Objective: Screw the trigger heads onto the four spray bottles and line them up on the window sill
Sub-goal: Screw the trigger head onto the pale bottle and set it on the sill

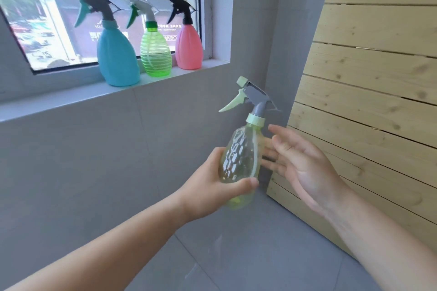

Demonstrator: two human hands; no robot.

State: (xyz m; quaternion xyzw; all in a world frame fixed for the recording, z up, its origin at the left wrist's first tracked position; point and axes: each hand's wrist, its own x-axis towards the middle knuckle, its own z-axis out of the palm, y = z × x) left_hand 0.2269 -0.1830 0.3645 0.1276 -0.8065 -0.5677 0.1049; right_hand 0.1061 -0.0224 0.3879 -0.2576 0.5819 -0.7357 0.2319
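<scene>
My left hand [212,186] grips the lower body of a pale yellow-green clear spray bottle [241,158], held upright below the sill with its grey and pale green trigger head [253,99] on top. My right hand [300,163] is open just to the bottle's right, fingertips near or touching its side. Three bottles stand in a row on the window sill [59,101], each with a trigger head: a blue bottle [117,56], a green ribbed clear bottle [155,54] and a pink bottle [189,48].
A window pane [59,19] rises behind the row. The grey tiled wall [118,160] drops below the sill to a grey floor [236,255]. A slatted wooden panel [366,90] stands at the right. Bare sill lies left of the blue bottle.
</scene>
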